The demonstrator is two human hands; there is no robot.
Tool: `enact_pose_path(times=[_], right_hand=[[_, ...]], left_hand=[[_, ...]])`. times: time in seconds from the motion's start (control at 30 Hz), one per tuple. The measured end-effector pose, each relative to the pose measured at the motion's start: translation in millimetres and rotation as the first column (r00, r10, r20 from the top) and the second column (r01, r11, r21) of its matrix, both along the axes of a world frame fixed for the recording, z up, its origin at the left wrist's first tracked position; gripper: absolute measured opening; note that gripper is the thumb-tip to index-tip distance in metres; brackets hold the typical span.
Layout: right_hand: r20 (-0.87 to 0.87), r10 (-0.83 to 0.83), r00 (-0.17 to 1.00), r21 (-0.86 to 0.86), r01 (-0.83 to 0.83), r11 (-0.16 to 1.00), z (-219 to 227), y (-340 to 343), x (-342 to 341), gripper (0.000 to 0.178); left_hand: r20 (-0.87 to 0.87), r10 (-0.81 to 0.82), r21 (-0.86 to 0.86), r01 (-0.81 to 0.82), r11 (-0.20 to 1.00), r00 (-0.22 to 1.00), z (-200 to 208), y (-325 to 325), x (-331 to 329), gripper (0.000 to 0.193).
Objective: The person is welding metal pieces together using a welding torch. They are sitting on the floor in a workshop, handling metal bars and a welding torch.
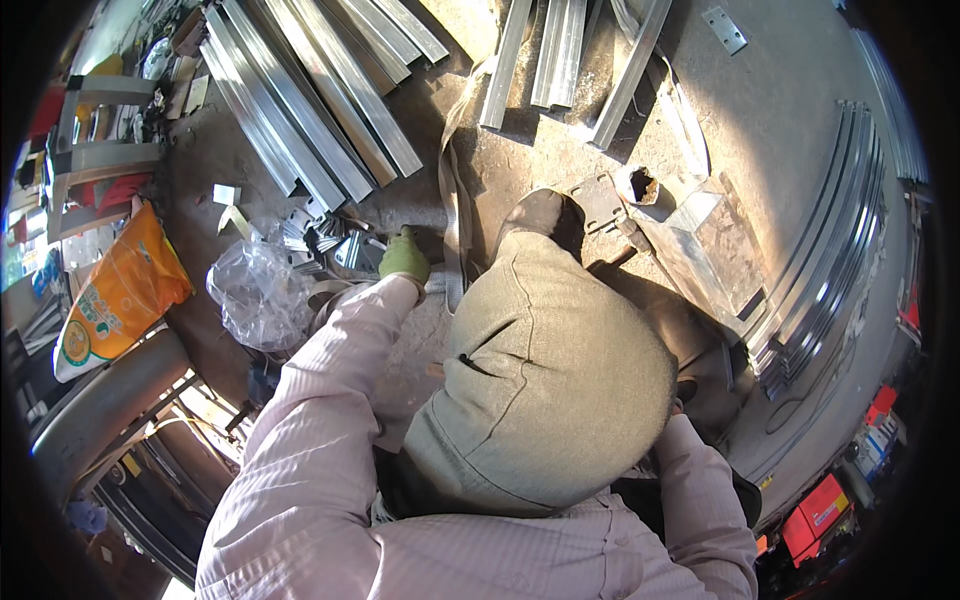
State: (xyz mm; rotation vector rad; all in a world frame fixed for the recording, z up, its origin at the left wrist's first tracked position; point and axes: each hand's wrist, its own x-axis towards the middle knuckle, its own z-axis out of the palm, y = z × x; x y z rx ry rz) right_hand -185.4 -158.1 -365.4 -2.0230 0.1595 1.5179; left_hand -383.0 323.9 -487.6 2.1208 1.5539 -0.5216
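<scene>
So the biggest thing here is the concrete floor [790, 120], sunlit on the right and shadowed in the middle. Far left of centre there's a big stack of long metal channel sections [310, 90], with a few more lengths [560, 50] lying far centre, and another curved-looking bundle of rails [830, 260] running down the right side (the lens bends them).

Near centre a bent knee in grey-green trousers [550, 380] fills the middle, ending in a dark shoe [545, 212] on the floor. An orange sack [120, 295] leans at the left, and just right of it sits a crumpled clear plastic bag [258, 295].

The left hand [404, 258] — in a green glove, pink sleeve behind it — reaches out to a heap of small metal brackets [325, 240] between the bag and the shoe. It's right at the right edge of the heap; fingers look curled down, but I can't tell whether it's pinching one. A pale strap [455, 200] runs past the hand.

Right hand is hidden behind the knee — only its sleeve [700, 480] shows. A flat hinge plate [598, 203] lies just right of the shoe.
</scene>
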Motion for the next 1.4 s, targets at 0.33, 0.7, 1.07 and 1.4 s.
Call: enact_pose_path(times=[0.33, 0.7, 1.07, 1.4], right_hand=[[0.002, -0.003, 1.000, -0.019, 0.003, 1.000, -8, 4, 7, 0.054], [0.156, -0.364, 0.918, 0.281, 0.312, 0.907, 39, 53, 44, 0.044], [0.930, 0.360, -0.075, -0.233, -0.878, 0.419, 96, 230, 137, 0.060], [0.261, -0.153, 0.953, 0.511, -0.002, 0.860, 56, 201, 99, 0.032]], left_hand=[[0.635, 0.187, -0.047, -0.204, 0.978, 0.750, 38, -19, 15, 0.032], [0.766, 0.573, -0.587, -0.046, 0.808, 0.292, 85, -53, 106, 0.056], [0.882, 0.239, -0.471, 0.779, 0.415, 0.406, 202, -50, 218, 0.058], [0.717, 0.456, -0.641, 0.242, 0.728, 0.526, 128, -15, 113, 0.046]])
